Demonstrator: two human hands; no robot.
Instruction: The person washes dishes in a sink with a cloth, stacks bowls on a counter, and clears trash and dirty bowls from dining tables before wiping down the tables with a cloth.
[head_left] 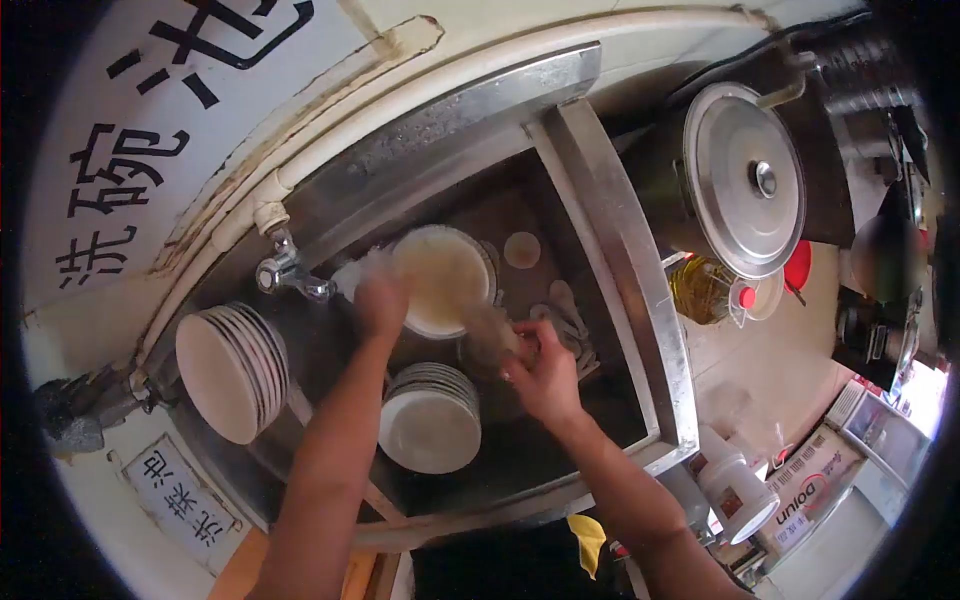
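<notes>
My left hand (382, 305) reaches over the left rim of a round white basin (491, 272) of cloudy, yellowish liquid. It is smeared by motion, so its fingers cannot be made out; something pale shows blurred beside it. At the basin's lower right, my right hand (545, 378) is closed on a blurred grey-brown thing (490, 335) whose kind I cannot make out. Several white spoons (568, 318) lie just beyond that hand. Between my forearms stands a stack of white bowls (430, 435). A small round dish (522, 250) sits right of the basin.
A metal sink (625, 230) surrounds the work, with a tap (290, 278) at its left wall. Several white plates (225, 375) stand stacked and tilted on the left. Outside the right edge are a lidded pot (735, 180), an oil bottle (702, 290) and white buckets (735, 490).
</notes>
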